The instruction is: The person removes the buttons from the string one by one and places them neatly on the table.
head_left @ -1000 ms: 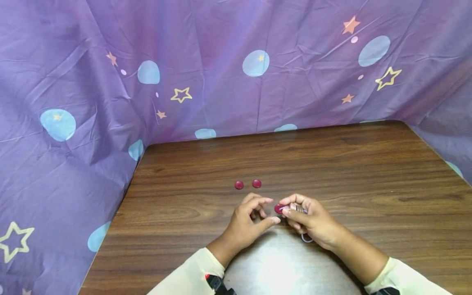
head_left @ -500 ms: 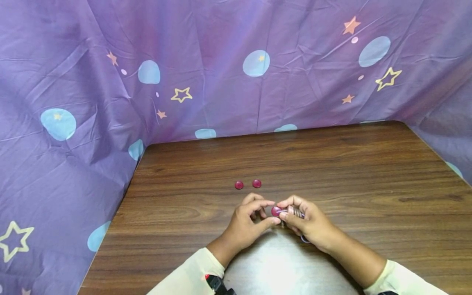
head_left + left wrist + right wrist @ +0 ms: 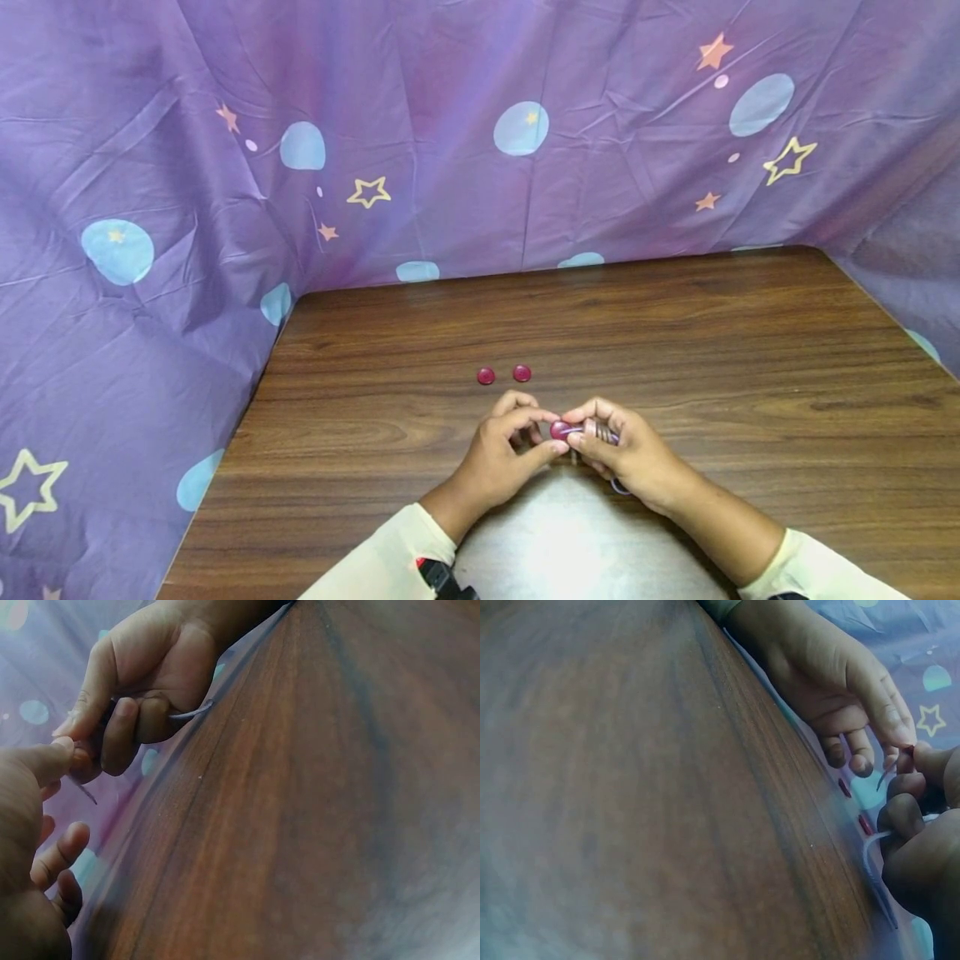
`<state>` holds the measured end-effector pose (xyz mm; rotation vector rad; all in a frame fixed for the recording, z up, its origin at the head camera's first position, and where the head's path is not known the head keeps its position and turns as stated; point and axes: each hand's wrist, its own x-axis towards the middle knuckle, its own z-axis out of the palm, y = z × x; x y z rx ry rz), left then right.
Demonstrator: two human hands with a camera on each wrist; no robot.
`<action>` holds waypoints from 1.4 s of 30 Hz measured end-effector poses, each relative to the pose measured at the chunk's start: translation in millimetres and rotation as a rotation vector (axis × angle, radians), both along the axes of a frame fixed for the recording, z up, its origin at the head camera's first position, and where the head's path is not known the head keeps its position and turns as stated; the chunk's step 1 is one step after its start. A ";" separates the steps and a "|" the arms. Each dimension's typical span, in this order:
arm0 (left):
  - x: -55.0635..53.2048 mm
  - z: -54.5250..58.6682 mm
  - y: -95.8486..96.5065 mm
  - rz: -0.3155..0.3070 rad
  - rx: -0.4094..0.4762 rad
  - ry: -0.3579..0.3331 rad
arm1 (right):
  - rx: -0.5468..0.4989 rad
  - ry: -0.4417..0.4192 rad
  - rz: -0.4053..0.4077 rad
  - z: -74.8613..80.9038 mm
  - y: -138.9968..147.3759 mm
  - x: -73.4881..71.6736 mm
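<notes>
A round red button (image 3: 558,430) is held up between the two hands, above the table. My left hand (image 3: 504,442) pinches its edge between thumb and index finger, the other fingers spread loosely. From the button's middle a lilac string (image 3: 576,430) runs into my right hand (image 3: 630,454), whose thumb and index finger meet at the button's right side. The other right fingers curl round the string, and a loop of it hangs below that hand. In the right wrist view, a short string end (image 3: 883,778) sticks out below the fingertips.
Two more red buttons lie side by side on the wooden table (image 3: 375,358), a left one (image 3: 486,376) and a right one (image 3: 522,373), just beyond the left hand. A purple patterned curtain (image 3: 450,125) hangs behind the table and along its sides.
The right hand has moved slightly left, bringing the button to the left fingertips. The left thumb and index finger now touch its edge. The two buttons on the table have stayed put.
</notes>
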<state>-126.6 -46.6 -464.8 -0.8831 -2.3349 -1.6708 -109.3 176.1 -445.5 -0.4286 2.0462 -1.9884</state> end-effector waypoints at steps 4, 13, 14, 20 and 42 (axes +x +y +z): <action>0.2 0.1 0.4 0.000 0.010 0.005 | -0.013 -0.002 0.005 -0.2 0.1 -0.9; 0.4 -0.2 -0.7 0.013 0.019 -0.006 | -0.047 -0.030 -0.003 -0.5 1.2 -2.3; 0.3 -0.4 -0.9 0.017 0.018 -0.001 | -0.051 -0.037 -0.004 -0.5 1.4 -2.4; 0.0 -0.2 -0.9 0.023 0.024 -0.001 | -0.054 -0.076 -0.038 0.0 2.9 -2.8; 0.2 0.7 0.0 0.093 0.020 0.015 | 0.076 -0.037 -0.219 4.5 3.4 -2.8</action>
